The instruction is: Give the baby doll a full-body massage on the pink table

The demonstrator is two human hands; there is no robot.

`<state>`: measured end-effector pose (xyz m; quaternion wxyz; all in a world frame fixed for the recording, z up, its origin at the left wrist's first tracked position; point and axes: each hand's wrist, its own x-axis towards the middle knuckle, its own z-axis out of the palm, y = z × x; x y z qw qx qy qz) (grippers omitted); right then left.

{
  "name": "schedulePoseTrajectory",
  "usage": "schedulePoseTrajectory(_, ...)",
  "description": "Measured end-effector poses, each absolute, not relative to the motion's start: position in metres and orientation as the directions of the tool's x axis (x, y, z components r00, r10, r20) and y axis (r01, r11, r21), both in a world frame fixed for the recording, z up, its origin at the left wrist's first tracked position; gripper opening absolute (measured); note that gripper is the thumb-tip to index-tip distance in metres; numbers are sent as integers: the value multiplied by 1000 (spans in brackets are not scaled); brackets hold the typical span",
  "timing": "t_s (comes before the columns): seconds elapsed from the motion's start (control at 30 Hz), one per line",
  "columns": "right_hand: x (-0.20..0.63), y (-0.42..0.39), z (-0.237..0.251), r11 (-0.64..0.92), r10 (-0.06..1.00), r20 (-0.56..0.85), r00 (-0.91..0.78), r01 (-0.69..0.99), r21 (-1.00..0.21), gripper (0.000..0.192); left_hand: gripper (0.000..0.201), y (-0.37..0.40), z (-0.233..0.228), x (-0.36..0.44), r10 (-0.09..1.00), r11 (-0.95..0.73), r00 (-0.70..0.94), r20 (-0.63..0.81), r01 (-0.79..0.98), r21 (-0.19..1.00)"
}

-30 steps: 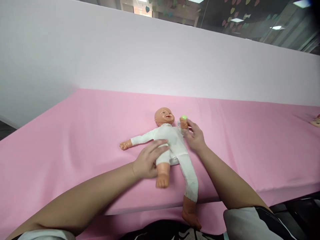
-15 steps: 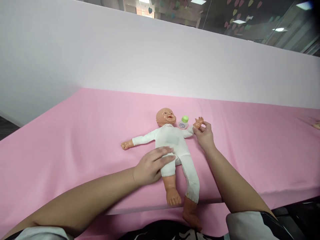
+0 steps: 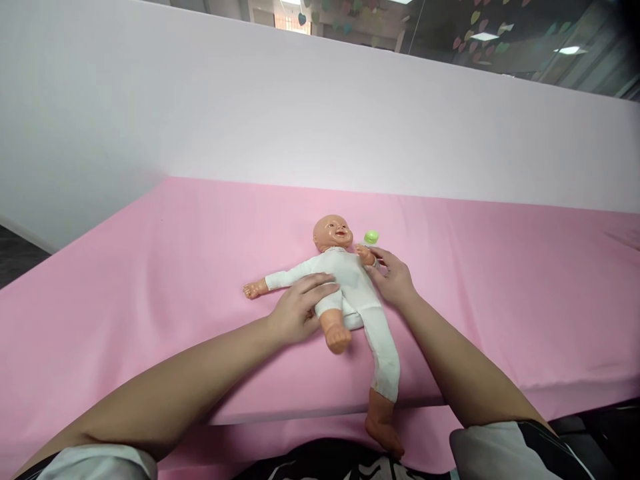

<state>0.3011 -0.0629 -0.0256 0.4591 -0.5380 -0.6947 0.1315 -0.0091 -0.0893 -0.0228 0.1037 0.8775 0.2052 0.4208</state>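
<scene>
Pink cloth covers the bench, which fills the middle of the frame below a pale wall panel. Near the centre a baby doll in a white suit lies on its back on the cloth, its head toward the wall and its legs toward the lower edge of the frame. One doll arm is stretched out to the left of the frame, ending in a small bare hand. The nearer leg is bent up so the bare foot points at the camera; the other leg runs straight down and its foot hangs past the bench's front edge.

The left hand comes in from the lower left and rests on the doll's belly and hip, fingers spread flat and open across the white suit, touching it rather than closed around it. The right hand comes in from the lower right and pinches the doll's other forearm between thumb and fingers, folding that arm in across the chest just below the chin.

Just beside the doll's head, on the right, a small bottle's green cap shows above the right hand; the rest of the bottle is hidden behind the doll's arm and the fingers.
</scene>
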Motion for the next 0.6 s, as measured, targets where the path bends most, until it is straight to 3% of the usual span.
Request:
schedulePoseTrajectory(0.13, 318, -53, -29, 288, 907, 339, 251, 218, -932, 59, 50, -113, -18, -4, 212, -976, 679, 703, 113, 186)
schedulePoseTrajectory(0.23, 338, -46, -29, 121, 930, 100, 353, -38, -992, 55, 44, -131, -18, 0, 69, -997, 782, 620, 26, 77)
schedulePoseTrajectory(0.33, 356, -42, -26, -132, 914, -166, 370, -116, -985, 47, 40, -137, -19, 2, 49, -998, 806, 590, 22, 53)
schedulePoseTrajectory(0.4, 361, -43, -23, -217, 905, -253, 343, -139, -966, 42, 39, -134, -20, 3, 94, -993, 781, 617, 33, 110)
schedulePoseTrajectory(0.47, 358, -44, -22, -164, 926, -206, 315, -157, -974, 42, 41, -128, -20, 2, 155, -983, 747, 647, 50, 178)
schedulePoseTrajectory(0.6, 332, -51, -23, 180, 927, 160, 340, -27, -983, 45, 49, -118, -22, -2, 309, -945, 671, 674, 134, 299)
